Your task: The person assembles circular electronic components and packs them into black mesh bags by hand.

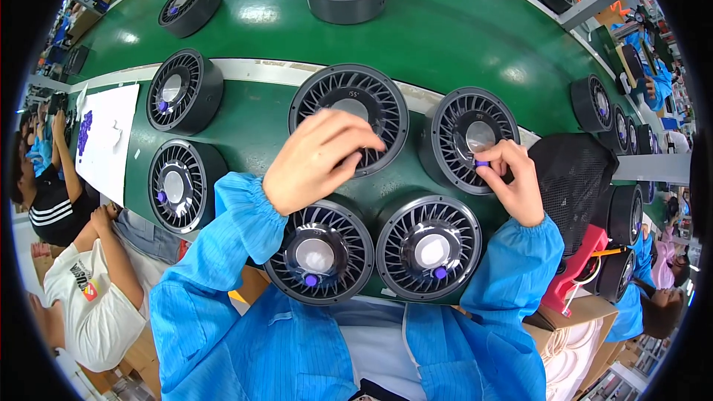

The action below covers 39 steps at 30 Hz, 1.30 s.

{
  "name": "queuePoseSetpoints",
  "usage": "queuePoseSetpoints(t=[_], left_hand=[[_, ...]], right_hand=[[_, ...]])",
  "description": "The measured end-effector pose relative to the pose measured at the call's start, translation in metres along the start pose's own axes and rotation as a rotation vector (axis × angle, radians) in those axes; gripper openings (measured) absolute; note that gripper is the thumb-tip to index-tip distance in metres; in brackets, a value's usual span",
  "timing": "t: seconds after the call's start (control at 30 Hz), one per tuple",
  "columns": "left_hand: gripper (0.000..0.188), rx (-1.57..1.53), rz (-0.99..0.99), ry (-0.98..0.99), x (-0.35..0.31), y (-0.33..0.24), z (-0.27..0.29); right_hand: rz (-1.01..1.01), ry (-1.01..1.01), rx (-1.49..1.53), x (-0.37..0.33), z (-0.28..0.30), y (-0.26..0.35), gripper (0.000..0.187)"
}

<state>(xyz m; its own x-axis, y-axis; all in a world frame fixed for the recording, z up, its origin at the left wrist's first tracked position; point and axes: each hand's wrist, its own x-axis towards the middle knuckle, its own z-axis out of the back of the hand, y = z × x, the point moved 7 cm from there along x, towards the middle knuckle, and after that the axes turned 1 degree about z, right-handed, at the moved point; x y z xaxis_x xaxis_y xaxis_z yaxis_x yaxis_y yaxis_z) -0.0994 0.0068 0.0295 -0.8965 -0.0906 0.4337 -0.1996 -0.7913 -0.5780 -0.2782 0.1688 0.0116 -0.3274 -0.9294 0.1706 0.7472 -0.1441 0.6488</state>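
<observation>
My right hand (514, 178) is closed in a pinch on a small purple knob (482, 164), low on the face of a round dark fan unit (445, 150). Over a second fan unit (349, 78) to its left, my left hand (319, 152) is bent with thumb and fingers drawn together. Whatever those fingertips hold, if anything, is hidden. This hand covers part of that unit's face, so any knob there cannot be seen. Nearest to me stand two more units, the left one (286, 271) and the right one (390, 252), each with a purple knob.
Several similar units stand around, among them one at the left (212, 171) and one at the back (347, 7). Purple knobs (85, 134) lie on a white sheet (111, 167). A black mesh bag (568, 186) and a red holder (568, 275) stand right. People sit at left.
</observation>
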Motion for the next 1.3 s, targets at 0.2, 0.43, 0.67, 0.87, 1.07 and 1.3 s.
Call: queuePoseSetpoints(t=[0.2, 0.43, 0.67, 0.87, 1.07, 1.3], left_hand=[[0.033, -0.116, 0.184, 0.012, -0.006, 0.012, 0.0], [0.03, -0.15, 0.225, 0.042, -0.006, 0.013, 0.0], [0.044, -0.189, 0.241, 0.007, -0.008, 0.015, 0.005], [0.045, -0.214, 0.209, 0.127, -0.003, 0.01, -0.002], [0.042, -0.155, 0.145, 0.013, -0.012, 0.0, 0.008], [0.037, -0.231, 0.551, -0.224, -0.088, 0.015, 0.041]], right_hand=[[-0.146, -0.041, 0.042, 0.004, 0.002, 0.001, 0.018], [-0.076, -0.02, 0.002, 0.0, -0.002, -0.005, 0.017], [0.06, -0.069, -0.01, 0.006, 0.002, 0.01, 0.015], [-0.108, -0.071, -0.143, 0.003, -0.002, -0.003, 0.018], [-0.126, -0.148, -0.163, -0.003, 0.001, 0.003, 0.023], [-0.311, -0.415, -0.064, -0.08, 0.017, 0.014, 0.037]])
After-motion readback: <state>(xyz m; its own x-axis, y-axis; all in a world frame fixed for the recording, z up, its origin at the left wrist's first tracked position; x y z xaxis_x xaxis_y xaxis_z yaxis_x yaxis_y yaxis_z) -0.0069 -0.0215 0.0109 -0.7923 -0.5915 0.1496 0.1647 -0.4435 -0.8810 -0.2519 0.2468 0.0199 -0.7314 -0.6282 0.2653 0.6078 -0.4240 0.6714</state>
